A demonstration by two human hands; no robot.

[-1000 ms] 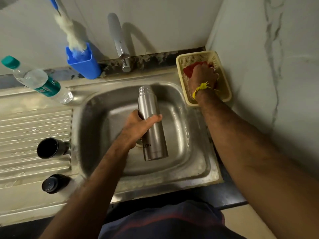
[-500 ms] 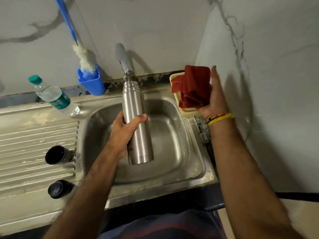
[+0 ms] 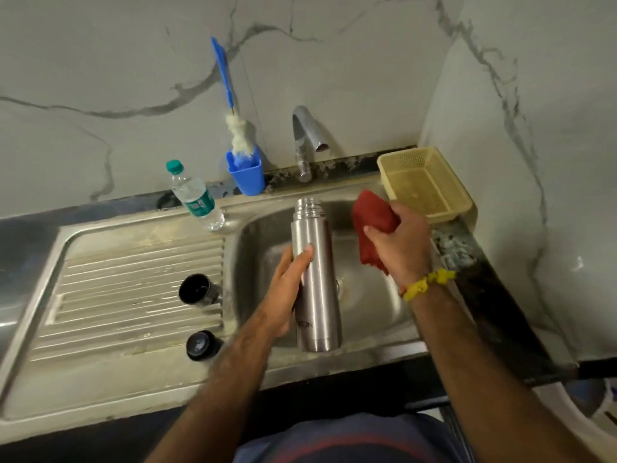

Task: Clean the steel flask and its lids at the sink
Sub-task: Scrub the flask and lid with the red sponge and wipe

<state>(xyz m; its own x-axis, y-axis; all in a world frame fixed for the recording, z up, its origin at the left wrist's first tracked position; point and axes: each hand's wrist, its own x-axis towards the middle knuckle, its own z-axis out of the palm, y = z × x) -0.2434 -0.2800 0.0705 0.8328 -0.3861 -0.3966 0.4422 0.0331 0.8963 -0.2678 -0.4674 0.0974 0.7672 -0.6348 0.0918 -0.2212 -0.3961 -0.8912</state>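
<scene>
My left hand (image 3: 287,292) grips the steel flask (image 3: 315,279) round its middle and holds it over the sink basin (image 3: 367,295), its open threaded mouth pointing toward the tap. My right hand (image 3: 400,245) holds a bunched red cloth (image 3: 372,225) just right of the flask, a small gap between them. Two black lids lie on the ribbed drainboard: a cup lid (image 3: 197,289) on its side and a stopper lid (image 3: 202,345) nearer me.
A tap (image 3: 309,135) stands behind the basin. A blue holder (image 3: 245,172) with a bottle brush sits left of it, and a plastic water bottle (image 3: 195,198) leans further left. A yellow mesh basket (image 3: 425,183) occupies the back right corner. Marble walls close the back and right.
My right hand lifted the red cloth out of the yellow basket and brought it down beside the flask. The left hand kept holding the flask over the basin.
</scene>
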